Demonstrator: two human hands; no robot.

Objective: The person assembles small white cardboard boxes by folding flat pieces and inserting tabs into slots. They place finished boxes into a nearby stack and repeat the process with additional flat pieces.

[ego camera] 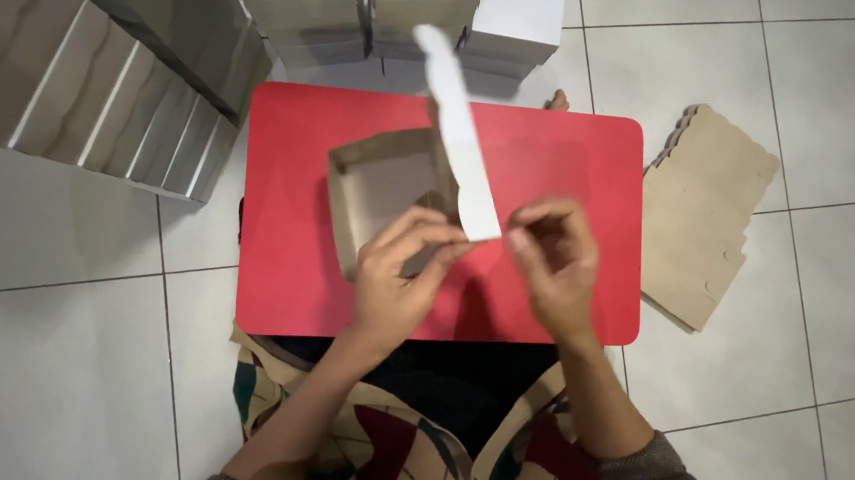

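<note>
A half-folded cardboard box [383,178], brown inside and white outside, rests on a small red table [562,160]. Its white lid flap [459,117] stands upright with a wavy edge. My left hand [400,272] grips the box's near wall and the foot of the flap. My right hand [554,256] pinches the lower corner of the same flap from the right. Both forearms come in from the bottom in patterned sleeves.
A stack of flat brown cardboard blanks [706,210] lies on the tiled floor right of the table. Folded white boxes [422,15] are piled behind the table, and a long row of them [86,88] leans at the upper left.
</note>
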